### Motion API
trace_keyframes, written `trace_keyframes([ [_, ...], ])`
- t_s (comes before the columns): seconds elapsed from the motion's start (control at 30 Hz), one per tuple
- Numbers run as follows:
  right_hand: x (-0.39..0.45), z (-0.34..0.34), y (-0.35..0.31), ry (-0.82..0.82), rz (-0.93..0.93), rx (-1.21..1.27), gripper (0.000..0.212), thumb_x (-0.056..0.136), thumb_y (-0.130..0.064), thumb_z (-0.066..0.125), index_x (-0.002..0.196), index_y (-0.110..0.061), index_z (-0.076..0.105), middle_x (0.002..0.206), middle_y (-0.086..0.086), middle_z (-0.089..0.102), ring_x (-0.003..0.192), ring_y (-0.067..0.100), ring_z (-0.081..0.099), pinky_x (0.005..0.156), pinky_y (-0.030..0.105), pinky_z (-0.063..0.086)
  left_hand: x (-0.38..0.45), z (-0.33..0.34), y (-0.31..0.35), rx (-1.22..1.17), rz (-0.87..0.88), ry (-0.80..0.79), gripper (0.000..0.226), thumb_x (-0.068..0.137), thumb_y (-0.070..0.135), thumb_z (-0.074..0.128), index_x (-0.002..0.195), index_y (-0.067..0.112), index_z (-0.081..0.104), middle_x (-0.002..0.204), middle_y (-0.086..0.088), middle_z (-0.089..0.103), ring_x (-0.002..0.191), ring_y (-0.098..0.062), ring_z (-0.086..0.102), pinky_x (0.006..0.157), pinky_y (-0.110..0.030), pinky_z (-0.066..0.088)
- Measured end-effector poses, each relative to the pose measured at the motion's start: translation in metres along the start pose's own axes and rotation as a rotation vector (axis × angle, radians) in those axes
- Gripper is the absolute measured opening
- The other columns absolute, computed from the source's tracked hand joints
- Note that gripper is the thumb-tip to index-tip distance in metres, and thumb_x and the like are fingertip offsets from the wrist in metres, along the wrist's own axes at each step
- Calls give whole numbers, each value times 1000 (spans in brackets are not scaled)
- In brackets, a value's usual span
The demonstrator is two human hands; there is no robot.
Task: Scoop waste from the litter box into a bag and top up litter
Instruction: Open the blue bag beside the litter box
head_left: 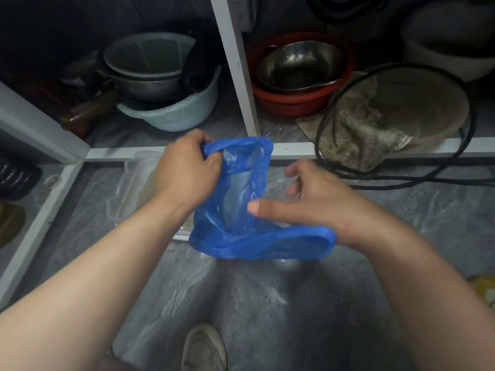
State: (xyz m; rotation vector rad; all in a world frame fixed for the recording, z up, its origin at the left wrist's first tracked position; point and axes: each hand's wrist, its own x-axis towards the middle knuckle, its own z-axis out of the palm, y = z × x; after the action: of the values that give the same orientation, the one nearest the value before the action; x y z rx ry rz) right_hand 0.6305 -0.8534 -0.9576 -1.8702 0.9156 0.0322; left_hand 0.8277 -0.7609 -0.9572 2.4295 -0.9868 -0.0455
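- Left hand [184, 167] pinches one handle of the blue bag [241, 207]: a clenched grip on the plastic, up top.
- Right hand [302, 199] is through the other handle loop, which rides on the wrist; fingers loosely spread, thumb against the bag's inside, grasping nothing.
- Bag is held in the air above the floor, mouth half open.
- Litter box [139, 178] on the floor behind the left forearm, mostly hidden; no scoop seen.
- Risk: thin film, so a hard pull on the handles could tear it.
- Risk: mouth sags shut, so waste would miss and land on the floor.
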Motion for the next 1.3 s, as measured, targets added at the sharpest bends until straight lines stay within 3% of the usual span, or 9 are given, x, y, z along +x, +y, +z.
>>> trace_keyframes([
  [0.13, -5, 16, 9, -372, 74, -84, 58, 56, -63, 85, 99, -31, 65, 89, -11, 73, 78, 7, 71, 70, 32, 58, 11, -4, 0, -350, -228, 24, 8, 84, 19, 58, 76, 19, 60, 67, 6, 61, 58, -13, 54, 56, -27, 42],
  [0.3, 10, 29, 24, -211, 129, 305, 14, 82, -13, 77, 78, -16, 64, 65, 5, 61, 53, 16, 53, 53, 29, 46, 16, -7, -6, -441, -369, -18, 19, 81, 23, 63, 91, 8, 63, 77, -1, 65, 68, -20, 59, 63, -33, 49],
  [0.43, 15, 17, 25, -99, 118, 487, 17, 87, -25, 73, 74, -21, 62, 59, -3, 54, 51, 12, 45, 54, 27, 37, 11, -6, -5, -345, -419, -240, 56, 75, 43, 80, 118, 18, 54, 111, 1, 65, 93, -17, 65, 77, -37, 54],
  [0.53, 17, 10, 25, -59, 114, 595, 20, 95, -28, 65, 78, -17, 64, 59, -4, 61, 52, 9, 51, 53, 26, 38, -1, -5, 3, -159, -116, -65, 79, 74, 42, 82, 137, 19, 41, 136, 0, 45, 115, -17, 55, 98, -38, 48],
  [0.67, 21, 10, 28, 27, 39, 751, 21, 96, -19, 64, 75, -19, 63, 67, -2, 65, 57, 8, 54, 54, 21, 42, -32, 5, 32, -105, 431, 49, 32, 82, 30, 72, 108, 18, 59, 107, 4, 57, 94, -15, 55, 85, -33, 46],
  [0.8, 22, 13, 31, 154, -65, 732, 14, 91, -7, 70, 82, -16, 64, 70, -3, 63, 57, 5, 54, 51, 17, 44, -46, 27, 38, -193, -82, -303, 51, 79, 64, 69, 73, 17, 50, 63, 6, 60, 56, -18, 53, 57, -33, 44],
  [0.93, 23, 20, 39, 189, -88, 543, 12, 85, -12, 74, 81, -18, 65, 78, 12, 69, 67, 19, 63, 65, 41, 55, -43, 33, 32, -551, -562, -582, 53, 82, 59, 71, 92, 9, 57, 82, -10, 69, 58, -24, 63, 54, -33, 54],
  [1.17, 24, 24, 46, 151, -152, 470, 18, 82, -10, 74, 74, -22, 63, 85, 12, 70, 73, 13, 63, 77, 44, 56, -40, 41, 26, -740, -621, -621, 8, 95, 2, 59, 103, 3, 60, 82, -12, 71, 68, -22, 69, 62, -36, 62],
  [1.3, 27, 25, 48, 166, -110, 592, 27, 82, -1, 76, 74, -23, 63, 89, 16, 74, 80, 22, 69, 82, 42, 57, -34, 46, 20, -917, -715, -545, 22, 95, -10, 47, 112, 1, 56, 84, -14, 72, 64, -21, 70, 55, -31, 58],
])
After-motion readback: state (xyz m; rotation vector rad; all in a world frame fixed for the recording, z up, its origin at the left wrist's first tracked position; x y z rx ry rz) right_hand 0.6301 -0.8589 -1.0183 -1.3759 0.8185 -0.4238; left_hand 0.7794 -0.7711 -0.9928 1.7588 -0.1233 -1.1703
